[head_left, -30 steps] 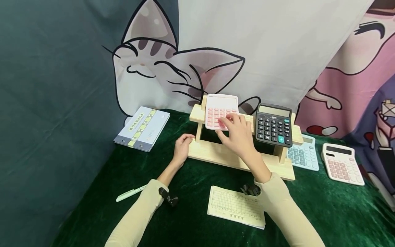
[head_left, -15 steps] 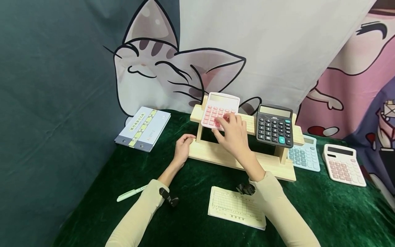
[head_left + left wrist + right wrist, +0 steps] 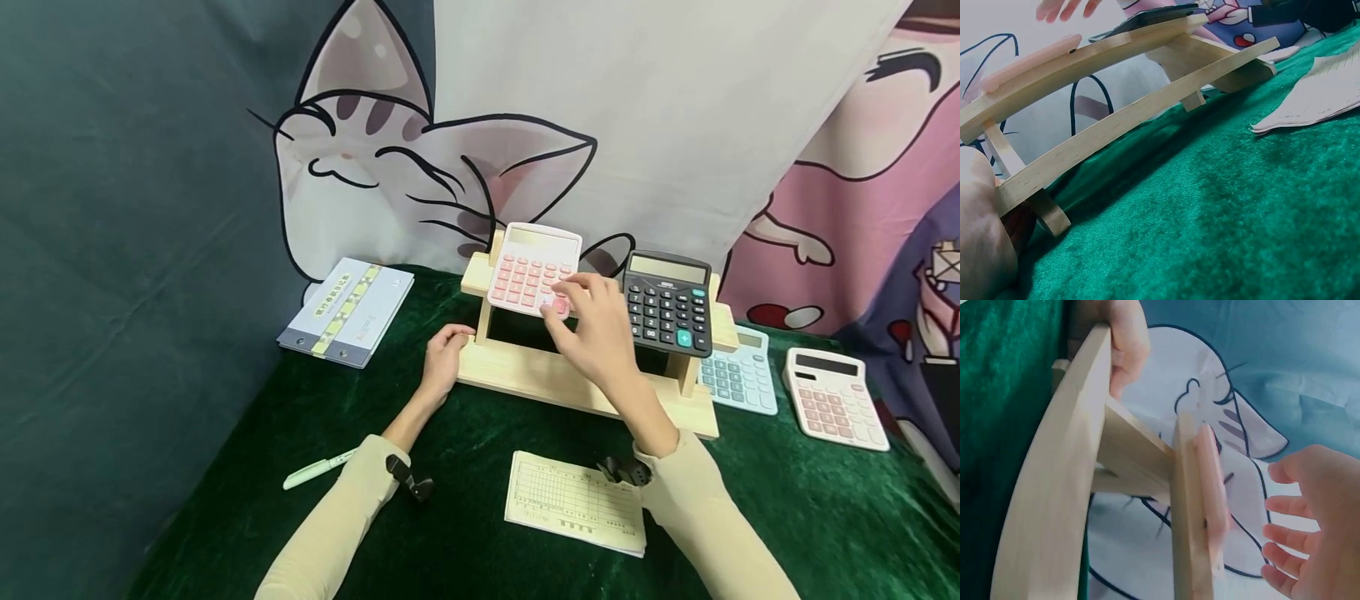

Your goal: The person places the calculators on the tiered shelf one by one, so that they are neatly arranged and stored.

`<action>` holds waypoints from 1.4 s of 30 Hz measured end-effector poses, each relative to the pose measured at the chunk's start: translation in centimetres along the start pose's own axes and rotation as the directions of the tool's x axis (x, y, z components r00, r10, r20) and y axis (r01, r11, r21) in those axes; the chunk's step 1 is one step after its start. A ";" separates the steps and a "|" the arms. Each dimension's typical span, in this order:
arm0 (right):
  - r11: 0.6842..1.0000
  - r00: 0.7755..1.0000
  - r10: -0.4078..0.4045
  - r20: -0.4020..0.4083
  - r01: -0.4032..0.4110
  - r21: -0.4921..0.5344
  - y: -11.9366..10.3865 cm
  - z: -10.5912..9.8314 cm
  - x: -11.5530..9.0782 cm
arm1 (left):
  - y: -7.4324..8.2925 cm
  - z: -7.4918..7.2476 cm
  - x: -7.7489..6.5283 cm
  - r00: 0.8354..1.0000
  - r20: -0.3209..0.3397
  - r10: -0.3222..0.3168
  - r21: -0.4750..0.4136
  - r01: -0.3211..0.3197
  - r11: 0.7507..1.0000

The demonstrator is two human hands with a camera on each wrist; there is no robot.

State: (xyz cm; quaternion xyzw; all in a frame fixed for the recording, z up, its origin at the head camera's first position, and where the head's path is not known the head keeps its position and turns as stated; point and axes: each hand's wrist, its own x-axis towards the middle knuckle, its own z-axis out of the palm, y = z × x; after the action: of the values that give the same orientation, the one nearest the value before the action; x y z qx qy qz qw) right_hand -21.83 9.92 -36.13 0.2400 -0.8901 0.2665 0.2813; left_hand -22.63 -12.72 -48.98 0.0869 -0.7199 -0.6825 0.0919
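A two-level wooden stand (image 3: 536, 369) bears a pink-and-white calculator (image 3: 528, 265) on its upper left, tilted back and slightly turned. A black calculator (image 3: 666, 302) leans beside it on the right. My left hand (image 3: 442, 360) grips the left end of the stand's lower board, with fingers (image 3: 1019, 226) partly hidden beneath the wood in the left wrist view. In front of the pink calculator's lower right corner is my right hand (image 3: 598, 332), its fingers loosely bent. The right wrist view has this right hand (image 3: 1325, 519) apart from the pink calculator (image 3: 1211, 487), holding nothing.
Behind the stand's right end lies a light blue calculator (image 3: 738, 375), with a white-and-pink calculator (image 3: 834, 400) farther right. A ruled paper pad (image 3: 573, 502) is in front. To the left are a grey-blue book (image 3: 347, 312) and a pale green pen (image 3: 318, 471).
The pink calculator has turned slightly on the stand, its lower end shifting left. My right hand moved left with it, then came off it rightward. My left hand stays in place.
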 end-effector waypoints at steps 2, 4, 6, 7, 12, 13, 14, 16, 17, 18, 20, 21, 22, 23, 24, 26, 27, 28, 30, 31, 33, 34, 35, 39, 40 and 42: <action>1.000 0.999 -0.007 -0.044 0.008 0.022 0.5 -0.8 -0.4 | -0.1 -0.1 -0.1 1.000 0.005 0.001 -0.002 -0.001 1.000; 0.999 0.995 -0.012 -0.094 0.016 0.050 1.0 -1.7 -0.8 | -0.2 -0.1 -0.1 1.000 0.008 0.000 -0.003 0.000 1.000; 0.997 0.988 -0.012 -0.154 0.023 0.071 1.8 -2.7 -1.2 | -0.3 -0.2 -0.2 1.000 0.009 -0.004 -0.001 0.004 1.000; 0.996 0.982 -0.009 -0.189 0.026 0.088 2.3 -3.2 -1.4 | -0.3 -0.2 -0.2 1.000 0.008 -0.004 0.000 0.004 1.000; 0.985 0.928 0.054 -0.369 0.011 0.172 4.5 -6.8 -2.1 | 0.4 -0.1 -0.1 1.000 0.016 -0.003 -0.004 0.003 1.000; 0.984 0.912 0.078 -0.403 -0.006 0.176 4.9 -7.7 -2.3 | 0.7 0.0 0.2 1.000 0.018 0.003 -0.005 -0.003 1.000; 0.984 0.895 0.105 -0.434 -0.031 0.175 5.3 -8.7 -2.4 | 1.0 0.2 0.4 1.000 0.020 0.007 -0.006 -0.006 1.000; 0.982 0.856 0.161 -0.492 -0.088 0.168 6.3 -10.3 -2.8 | 1.4 0.4 0.7 1.000 0.020 0.012 -0.011 -0.012 1.000; 0.978 0.835 0.191 -0.516 -0.120 0.168 6.9 -11.1 -3.1 | 1.0 0.5 1.0 1.000 0.017 0.021 -0.012 -0.020 1.000; 0.974 0.814 0.220 -0.538 -0.155 0.164 7.9 -11.6 -3.6 | 1.0 0.5 1.1 1.000 0.016 0.022 -0.013 -0.022 1.000; 0.959 0.776 0.282 -0.564 -0.228 0.166 9.8 -12.5 -4.8 | 0.9 0.6 1.0 1.000 0.012 0.021 -0.017 -0.021 1.000; 0.947 0.755 0.321 -0.571 -0.273 0.171 10.9 -12.9 -5.6 | 0.8 0.6 0.9 1.000 0.011 0.022 -0.020 -0.022 1.000; 0.930 0.735 0.363 -0.573 -0.323 0.175 12.0 -13.1 -6.4 | 0.7 0.6 0.8 1.000 0.010 0.022 -0.021 -0.022 1.000; 0.908 0.712 0.409 -0.571 -0.379 0.177 13.2 -13.3 -7.4 | 0.5 0.5 0.6 1.000 0.011 0.021 -0.021 -0.021 1.000; 0.880 0.686 0.459 -0.565 -0.440 0.180 14.2 -13.3 -8.4 | 0.4 0.4 0.4 1.000 0.010 0.020 -0.021 -0.020 1.000; 0.799 0.623 0.573 -0.532 -0.568 0.196 16.2 -13.2 -10.5 | 0.1 0.1 0.0 1.000 0.008 0.012 -0.016 -0.012 1.000; 0.751 0.593 0.630 -0.501 -0.628 0.202 17.1 -13.0 -11.5 | 0.0 -0.1 -0.2 1.000 0.005 0.007 -0.011 -0.007 1.000; 0.709 0.569 0.674 -0.470 -0.677 0.197 18.0 -12.8 -12.4 | 0.0 -0.2 -0.3 1.000 0.004 0.004 -0.011 -0.004 1.000; 0.632 0.537 0.748 -0.390 -0.756 0.172 19.4 -12.4 -13.9 | -0.1 -0.4 -0.5 1.000 0.002 -0.004 -0.008 0.004 1.000; 0.614 0.539 0.767 -0.349 -0.775 0.152 20.0 -12.1 -14.5 | -0.1 -0.5 -0.5 1.000 0.003 -0.009 -0.007 0.009 1.000; 0.604 0.563 0.781 -0.270 -0.791 0.100 21.0 -11.4 -15.4 | -0.1 -0.7 -0.6 1.000 0.002 -0.012 -0.007 0.012 1.000; 0.613 0.584 0.777 -0.236 -0.786 0.074 21.3 -11.1 -15.8 | -0.2 -0.8 -0.6 1.000 0.004 -0.013 -0.004 0.013 1.000; 0.622 0.602 0.773 -0.202 -0.781 0.051 21.7 -10.8 -16.1 | -0.3 -0.8 -0.6 1.000 0.006 -0.015 0.000 0.015 1.000; 0.649 0.655 0.753 -0.067 -0.756 -0.085 22.7 -10.1 -17.4 | -0.4 -0.6 -0.7 1.000 0.010 -0.013 0.012 0.013 1.000; 0.653 0.661 0.749 -0.033 -0.747 -0.125 22.9 -10.0 -17.7 | -0.5 -0.4 -0.7 1.000 0.009 -0.011 0.017 0.011 1.000; 0.656 0.665 0.746 0.021 -0.729 -0.196 23.4 -10.0 -18.3 | -0.4 -0.1 -0.9 1.000 0.005 -0.009 0.025 0.009 1.000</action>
State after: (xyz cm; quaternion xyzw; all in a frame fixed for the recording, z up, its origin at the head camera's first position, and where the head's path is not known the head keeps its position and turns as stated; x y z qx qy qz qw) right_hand -18.32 38.43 -48.57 -0.1542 -0.9429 0.2682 0.1234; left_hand -21.76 -12.66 -49.40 0.0896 -0.7281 -0.6742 0.0859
